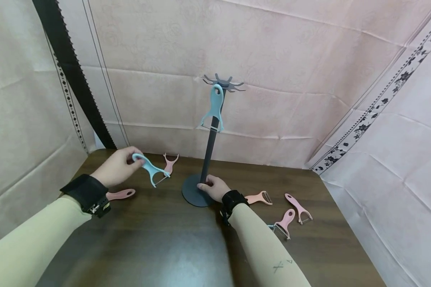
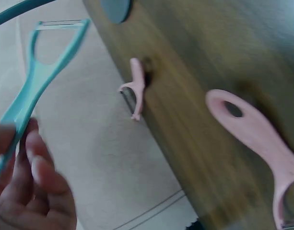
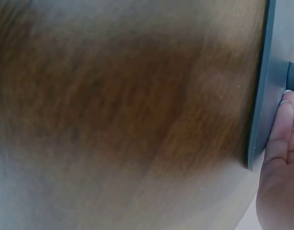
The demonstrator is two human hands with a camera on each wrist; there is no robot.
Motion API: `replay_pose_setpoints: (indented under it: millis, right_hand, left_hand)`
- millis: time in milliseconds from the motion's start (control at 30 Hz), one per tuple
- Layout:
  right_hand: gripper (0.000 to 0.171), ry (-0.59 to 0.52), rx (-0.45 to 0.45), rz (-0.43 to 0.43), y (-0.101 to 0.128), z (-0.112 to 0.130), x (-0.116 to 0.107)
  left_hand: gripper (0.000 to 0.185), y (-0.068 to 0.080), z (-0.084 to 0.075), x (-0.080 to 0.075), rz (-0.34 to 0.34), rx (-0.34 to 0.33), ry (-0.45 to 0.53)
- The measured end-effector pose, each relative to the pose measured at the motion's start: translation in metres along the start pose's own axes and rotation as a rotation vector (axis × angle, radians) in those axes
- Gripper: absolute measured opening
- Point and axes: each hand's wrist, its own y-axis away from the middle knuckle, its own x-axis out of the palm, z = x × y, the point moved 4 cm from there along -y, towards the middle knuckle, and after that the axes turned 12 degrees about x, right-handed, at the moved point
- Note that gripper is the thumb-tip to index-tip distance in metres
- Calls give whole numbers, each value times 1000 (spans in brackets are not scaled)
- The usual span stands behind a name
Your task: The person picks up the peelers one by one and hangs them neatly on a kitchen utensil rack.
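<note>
My left hand (image 1: 123, 165) pinches a light blue peeler (image 1: 151, 169) by its handle, above the table's left side. In the left wrist view, the peeler (image 2: 39, 79) has its blade end away from the fingers. My right hand (image 1: 216, 188) holds the dark grey stand (image 1: 209, 153) low on its post, just over the round base; in the right wrist view, the fingers (image 3: 282, 122) reach the post beside the base (image 3: 262, 120). Another light blue peeler (image 1: 216, 104) hangs from a hook at the stand's top, blade down.
Pink peelers lie about the brown table (image 1: 158, 247): one at the back edge (image 1: 170, 164), one by the left wrist (image 1: 122, 194), and several on the right, including a pink peeler (image 1: 297, 207). A partly covered blue peeler (image 1: 271, 226) shows there. Cloth walls surround the table.
</note>
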Motion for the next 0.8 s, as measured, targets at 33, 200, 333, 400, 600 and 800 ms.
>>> replay_pose_setpoints:
  millis: [33,200,333,400,600,800]
  right_hand:
    - [26,-1,0,0,0,-1,0]
    - [27,-9,-5,4,-6,-5,2]
    - [27,-13,0,6,-11,-10,3]
    - [27,-17,3,6,-12,-11,4]
    - [27,-26,9,10,-11,-10,4]
    - [26,-35,0,14,-9,-8,3]
  left_hand:
    - [17,-3,-3,-2,-36,0,-6]
    - [31,-18,-21,-13,-203,-44,-20]
    - [31,-33,-39,-20,-273,-39,-39]
    - [30,-41,-49,-22,-289,-23,-41]
    - [28,-62,-79,-28,-316,37,-3]
    - [26,-83,-101,-33,-345,91,47]
